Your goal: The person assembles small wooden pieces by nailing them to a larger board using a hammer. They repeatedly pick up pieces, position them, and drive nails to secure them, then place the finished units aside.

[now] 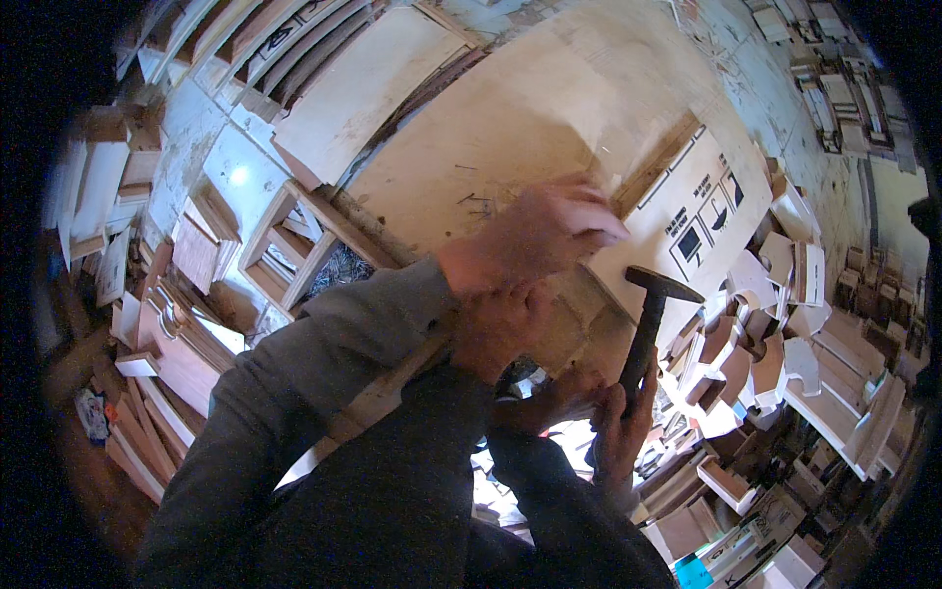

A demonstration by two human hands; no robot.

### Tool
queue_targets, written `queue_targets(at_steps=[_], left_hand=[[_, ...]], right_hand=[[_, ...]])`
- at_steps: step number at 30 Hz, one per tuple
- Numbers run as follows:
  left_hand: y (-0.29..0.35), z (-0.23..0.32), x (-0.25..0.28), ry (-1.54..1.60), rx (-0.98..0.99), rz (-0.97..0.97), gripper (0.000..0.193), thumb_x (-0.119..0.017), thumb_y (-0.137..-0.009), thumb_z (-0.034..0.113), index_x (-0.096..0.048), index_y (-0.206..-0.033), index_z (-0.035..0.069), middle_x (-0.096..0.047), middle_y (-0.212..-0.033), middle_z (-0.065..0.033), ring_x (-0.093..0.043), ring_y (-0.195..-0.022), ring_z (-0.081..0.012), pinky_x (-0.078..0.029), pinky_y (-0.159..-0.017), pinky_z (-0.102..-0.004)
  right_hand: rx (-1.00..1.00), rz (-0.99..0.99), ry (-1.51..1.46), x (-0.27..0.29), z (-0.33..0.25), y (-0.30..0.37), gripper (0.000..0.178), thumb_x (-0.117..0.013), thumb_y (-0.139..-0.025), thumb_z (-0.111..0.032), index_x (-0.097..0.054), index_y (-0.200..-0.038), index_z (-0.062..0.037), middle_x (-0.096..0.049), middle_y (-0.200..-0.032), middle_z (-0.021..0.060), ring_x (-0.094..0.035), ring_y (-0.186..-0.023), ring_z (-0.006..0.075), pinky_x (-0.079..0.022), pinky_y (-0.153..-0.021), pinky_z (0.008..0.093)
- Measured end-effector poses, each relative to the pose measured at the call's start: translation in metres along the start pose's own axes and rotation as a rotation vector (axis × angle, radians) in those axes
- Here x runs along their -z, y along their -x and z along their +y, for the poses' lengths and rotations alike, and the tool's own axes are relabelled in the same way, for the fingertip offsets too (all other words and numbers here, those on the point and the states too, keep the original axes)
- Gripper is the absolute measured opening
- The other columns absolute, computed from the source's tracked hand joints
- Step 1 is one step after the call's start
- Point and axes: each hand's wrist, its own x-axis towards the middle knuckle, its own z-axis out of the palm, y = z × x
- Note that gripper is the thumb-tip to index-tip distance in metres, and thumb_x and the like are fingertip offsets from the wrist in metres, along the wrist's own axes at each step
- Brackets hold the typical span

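My right hand (pixel 620 424) is low in the middle, gripping the dark handle of a hammer (pixel 648 319). The hammer stands upright, its black head pointing toward a large pale wooden board (pixel 510 128). My left hand (pixel 530 240) is blurred with motion just left of the hammer head, against the board's lower right edge. Something pale shows at its fingertips, and I cannot tell whether it is a small piece or the fingers themselves. Both forearms wear dark grey sleeves. A light wooden slat (pixel 378 398) runs under my left arm.
A printed cardboard sheet (pixel 702 211) lies right of the board. Piles of pale cut wood blocks (pixel 785 363) fill the right side. Stacked panels and open wooden frames (pixel 289 245) lean at the left and top. More boxes (pixel 746 550) sit at the lower right.
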Motion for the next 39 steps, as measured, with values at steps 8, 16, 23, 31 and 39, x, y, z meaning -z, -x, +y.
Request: queue_targets(at_steps=[8,16,23,31,39], left_hand=[[0.000,-0.001,-0.035,0.094,-0.002,-0.024,0.014,-0.065,-0.082,0.008,-0.062,-0.096,0.006,-0.064,-0.087,-0.0096,-0.062,-0.086,-0.0284,-0.050,-0.077,-0.0369],[-0.002,0.007,-0.031,0.118,0.127,-0.055,0.022,-0.064,-0.080,0.006,-0.057,-0.100,0.004,-0.061,-0.085,-0.0113,-0.062,-0.080,-0.0277,-0.050,-0.071,-0.0370],[0.006,0.006,-0.019,-0.055,0.019,-0.004,0.036,-0.070,-0.075,0.008,-0.057,-0.109,0.006,-0.061,-0.098,-0.0124,-0.058,-0.096,-0.0302,-0.048,-0.083,-0.0373],[0.010,-0.015,-0.008,0.087,-0.016,-0.250,0.048,-0.076,-0.069,0.013,-0.058,-0.113,0.005,-0.060,-0.101,-0.0121,-0.057,-0.096,-0.0314,-0.048,-0.085,-0.0373],[0.008,-0.014,-0.006,0.095,0.015,-0.332,0.042,-0.076,-0.070,0.009,-0.061,-0.109,0.004,-0.061,-0.102,-0.0125,-0.059,-0.098,-0.0303,-0.048,-0.086,-0.0375]], right_hand=[[0.073,-0.058,0.020,0.007,0.002,-0.004,0.058,-0.046,-0.094,-0.016,-0.023,-0.146,-0.0067,-0.048,-0.093,0.0097,-0.047,-0.069,0.0160,-0.038,-0.057,0.0270],[0.313,-0.036,0.342,0.028,-0.027,-0.010,0.057,-0.045,-0.092,-0.006,-0.028,-0.146,-0.0083,-0.056,-0.122,0.0244,-0.064,-0.094,0.0334,-0.051,-0.078,0.0390],[0.266,0.013,0.258,0.031,-0.024,-0.008,0.058,-0.044,-0.091,-0.006,-0.026,-0.146,-0.0087,-0.058,-0.117,0.0233,-0.064,-0.086,0.0297,-0.051,-0.073,0.0370],[0.104,-0.038,0.195,0.016,0.008,-0.004,0.058,-0.044,-0.092,-0.008,-0.025,-0.147,-0.0083,-0.054,-0.125,0.0243,-0.064,-0.086,0.0311,-0.051,-0.072,0.0378],[0.270,0.062,0.258,0.033,-0.016,-0.006,0.061,-0.045,-0.090,-0.004,-0.026,-0.147,-0.0103,-0.062,-0.089,0.0156,-0.054,-0.061,0.0153,-0.046,-0.057,0.0318]])
